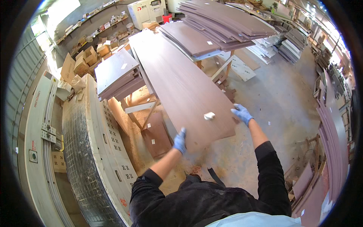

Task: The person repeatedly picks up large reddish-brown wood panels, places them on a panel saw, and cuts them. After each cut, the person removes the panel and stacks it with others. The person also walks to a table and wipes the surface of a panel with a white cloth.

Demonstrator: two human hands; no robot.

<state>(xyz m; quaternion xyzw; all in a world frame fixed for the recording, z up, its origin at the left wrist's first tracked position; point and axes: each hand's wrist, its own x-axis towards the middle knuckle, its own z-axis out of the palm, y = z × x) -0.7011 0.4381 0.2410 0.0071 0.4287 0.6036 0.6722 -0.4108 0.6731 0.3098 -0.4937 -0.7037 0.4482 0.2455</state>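
A long brown panel [181,87] stretches away from me, its near end out over the floor. My left hand [180,140], in a blue glove, is closed on the panel's left edge close to the near corner, thumb on top. At the right edge my right hand [242,113], gloved alike, grips with its fingers on the upper face. The undersides of both grips are hidden. A small crumpled white piece [209,115] lies on the panel between my hands. Another brown edge shows beneath the panel at its near right corner.
To the left stands a stack of brown panels [117,72] on a wooden support, and nearer a long machine bed [109,143]. Larger panel stacks [223,19] rise beyond on the right. Purple-brown panels [331,140] lean at far right. A brown panel [155,138] rests low, left of my panel.
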